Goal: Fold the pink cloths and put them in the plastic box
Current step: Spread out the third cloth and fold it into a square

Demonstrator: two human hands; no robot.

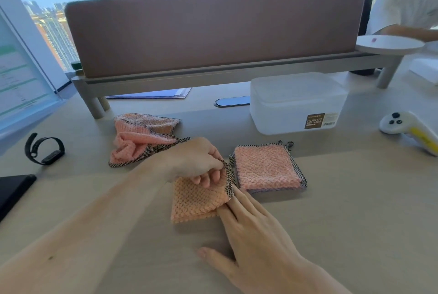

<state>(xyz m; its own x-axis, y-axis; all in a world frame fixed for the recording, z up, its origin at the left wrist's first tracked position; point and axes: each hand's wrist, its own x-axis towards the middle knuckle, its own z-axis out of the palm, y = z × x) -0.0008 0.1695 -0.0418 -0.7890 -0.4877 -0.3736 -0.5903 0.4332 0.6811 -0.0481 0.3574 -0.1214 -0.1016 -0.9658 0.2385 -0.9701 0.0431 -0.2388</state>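
Pink cloth (196, 201) pinched in left hand (192, 161), right hand (256, 229) flat, folded stack (266, 166) beside, plastic box (296, 104) behind

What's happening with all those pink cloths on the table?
A person is folding a pink cloth on the table. The left hand pinches its checked edge while the right hand lies flat against its side. A folded stack sits beside it, a crumpled pile waits behind, and the plastic box stands beyond them.

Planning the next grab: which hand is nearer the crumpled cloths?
Left. Left hand sits just right of the crumpled cloths; right hand lies farther off, nearer the camera.
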